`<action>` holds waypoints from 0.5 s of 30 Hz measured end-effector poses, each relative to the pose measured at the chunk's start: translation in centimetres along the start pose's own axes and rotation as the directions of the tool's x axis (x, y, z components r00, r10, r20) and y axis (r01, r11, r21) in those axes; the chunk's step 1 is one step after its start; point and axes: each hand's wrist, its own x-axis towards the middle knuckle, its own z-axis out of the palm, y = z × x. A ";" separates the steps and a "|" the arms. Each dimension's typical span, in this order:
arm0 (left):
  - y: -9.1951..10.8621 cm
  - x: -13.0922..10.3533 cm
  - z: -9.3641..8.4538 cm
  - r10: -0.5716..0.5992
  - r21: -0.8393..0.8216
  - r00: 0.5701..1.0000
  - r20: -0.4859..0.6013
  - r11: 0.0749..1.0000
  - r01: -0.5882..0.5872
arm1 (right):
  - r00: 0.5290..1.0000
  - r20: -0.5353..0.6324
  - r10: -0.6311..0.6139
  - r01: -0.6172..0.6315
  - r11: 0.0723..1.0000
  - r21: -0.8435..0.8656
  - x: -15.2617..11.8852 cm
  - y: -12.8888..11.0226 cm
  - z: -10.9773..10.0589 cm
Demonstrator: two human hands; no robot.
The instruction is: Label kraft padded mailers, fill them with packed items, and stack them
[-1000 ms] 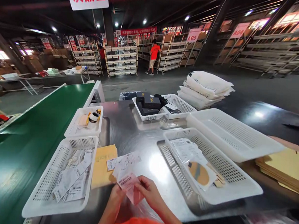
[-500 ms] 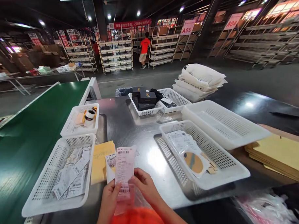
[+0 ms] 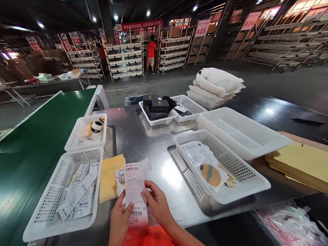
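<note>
A long white printed slip (image 3: 134, 193) with barcodes is held upright near the table's front edge. My left hand (image 3: 120, 214) pinches its lower left side, thumb on the front. On its right edge, the thumb and fingers of my right hand (image 3: 154, 199) are closed. Behind the slip lie a yellow envelope (image 3: 109, 193) and a smaller labelled paper (image 3: 120, 179). Left of them, a white basket (image 3: 96, 206) holds several barcode slips (image 3: 83, 192). To the right, another white basket (image 3: 242, 197) contains papers and a round tan piece (image 3: 210, 175).
A small basket (image 3: 69, 141) holds tape rolls; black boxes (image 3: 159, 105) fill one farther back. A green conveyor (image 3: 42, 133) runs along the left. Yellow envelopes (image 3: 305, 160) and plastic bags (image 3: 292, 228) lie right. A person (image 3: 151, 52) stands by distant racks.
The view has shifted slightly. The slip is now straighter and lower, with its lower barcode more visible. The distant person has moved left and faces the racks.
</note>
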 end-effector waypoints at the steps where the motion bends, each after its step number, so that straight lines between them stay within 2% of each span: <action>1: 0.0 -0.1 -0.2 0.025 0.050 1.000 -0.005 0.998 -0.025 | 1.000 -0.008 0.005 -0.005 0.998 0.070 0.3 -0.4 -0.1; 4: -0.3 -0.3 -1.0 0.182 0.272 0.983 -0.008 0.947 -0.173 | 0.994 -0.067 0.081 -0.052 0.934 0.352 1.8 -2.2 -1.0; 6: -0.5 -0.3 -1.8 0.281 0.387 0.959 0.022 0.882 -0.268 | 0.988 -0.104 0.116 -0.053 0.880 0.472 2.8 -3.7 -1.7; 7: -0.7 -0.2 -2.1 0.298 0.417 0.954 0.045 0.862 -0.289 | 0.986 -0.121 0.113 -0.044 0.884 0.466 3.2 -4.3 -2.0; 9: -0.9 0.0 -2.8 0.280 0.437 0.955 0.094 0.850 -0.292 | 0.986 -0.132 0.103 -0.053 0.939 0.341 3.6 -4.9 -2.2; 11: -1.1 0.1 -3.3 0.280 0.449 0.952 0.121 0.840 -0.304 | 0.977 -0.115 0.179 -0.152 0.965 0.214 3.5 -4.6 -2.1; 13: -1.2 0.0 -3.4 0.341 0.474 0.931 0.134 0.803 -0.362 | 0.925 -0.077 0.372 -0.350 0.913 0.209 3.3 -3.3 -1.9; 15: -1.4 -0.5 -3.2 0.419 0.498 0.896 0.149 0.750 -0.434 | 0.818 0.014 0.575 -0.561 0.792 0.242 2.9 -1.8 -1.8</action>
